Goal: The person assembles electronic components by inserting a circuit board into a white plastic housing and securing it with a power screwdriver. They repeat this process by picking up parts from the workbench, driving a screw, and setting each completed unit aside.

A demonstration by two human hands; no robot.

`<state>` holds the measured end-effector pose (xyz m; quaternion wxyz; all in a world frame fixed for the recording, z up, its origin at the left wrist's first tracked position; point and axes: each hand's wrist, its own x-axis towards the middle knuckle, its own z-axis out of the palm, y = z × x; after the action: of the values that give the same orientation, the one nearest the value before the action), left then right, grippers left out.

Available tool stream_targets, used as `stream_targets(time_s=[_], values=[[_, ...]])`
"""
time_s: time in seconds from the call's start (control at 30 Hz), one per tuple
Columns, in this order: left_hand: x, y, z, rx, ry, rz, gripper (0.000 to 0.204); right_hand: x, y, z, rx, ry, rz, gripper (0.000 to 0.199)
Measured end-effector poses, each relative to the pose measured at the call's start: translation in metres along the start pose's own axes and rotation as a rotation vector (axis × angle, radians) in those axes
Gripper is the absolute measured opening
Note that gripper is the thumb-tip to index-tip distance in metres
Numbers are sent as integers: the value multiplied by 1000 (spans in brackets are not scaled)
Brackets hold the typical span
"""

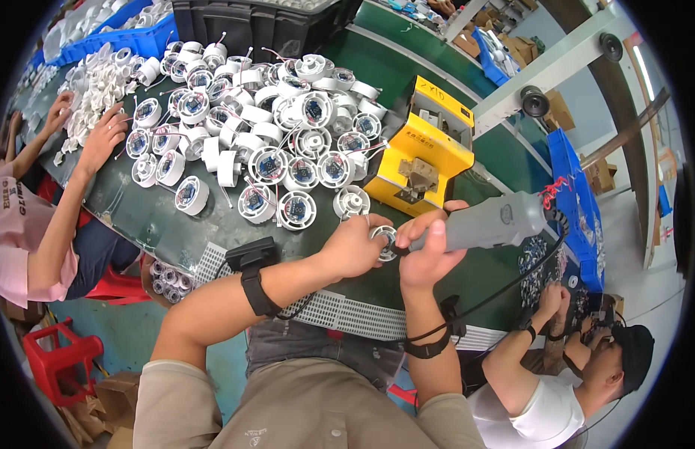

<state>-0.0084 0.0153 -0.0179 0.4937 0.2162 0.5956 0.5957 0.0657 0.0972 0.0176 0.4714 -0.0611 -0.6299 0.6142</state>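
Observation:
My left hand [352, 248] is closed around a small white round plastic housing [382, 238], holding it just above the green table. A grey electric screwdriver [493, 222] lies in my right hand [430, 258], fingers wrapped round its front end. Its tip points left and meets the housing; the exact contact is hidden by my fingers. One more white housing [352, 202] sits just beyond my left hand. Behind it spreads a large heap of white round housings [269, 165], many with blue circuit boards and thin wires.
A yellow box-shaped machine [430, 146] with a metal front stands beyond my right hand. At the back is a black crate [265, 30]. Co-workers sit on both sides; one person's hand [108, 135] touches white parts at left. A blue bin [575, 202] and the screwdriver's cable [538, 262] are at right.

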Motion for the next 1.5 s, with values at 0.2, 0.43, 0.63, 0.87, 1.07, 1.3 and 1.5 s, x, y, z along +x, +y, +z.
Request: stream_targets(time_s=[0.2,0.43,0.63,0.87,1.07,1.3,1.5], values=[[8,-18,7,62,85,165,29,-13,6,-7,39,-28,4,40],[-47,60,-43,938,816,562,57,52,-6,-127,-386,-27,-105,51],[-48,64,-48,1173,1132,852,75,78,28,-252,-1602,197,85,36],[-27,26,-29,288,-301,287,39,-7,-22,-148,-1200,52,-313,24],[-26,10,12,-171,-639,-60,47,-76,-56,-64,-1021,-115,-392,24],[-31,0,0,406,-393,397,38,-54,-29,-83,-350,-305,440,23],[-32,15,-3,484,-213,542,47,-62,-26,-93,-130,-210,713,15]])
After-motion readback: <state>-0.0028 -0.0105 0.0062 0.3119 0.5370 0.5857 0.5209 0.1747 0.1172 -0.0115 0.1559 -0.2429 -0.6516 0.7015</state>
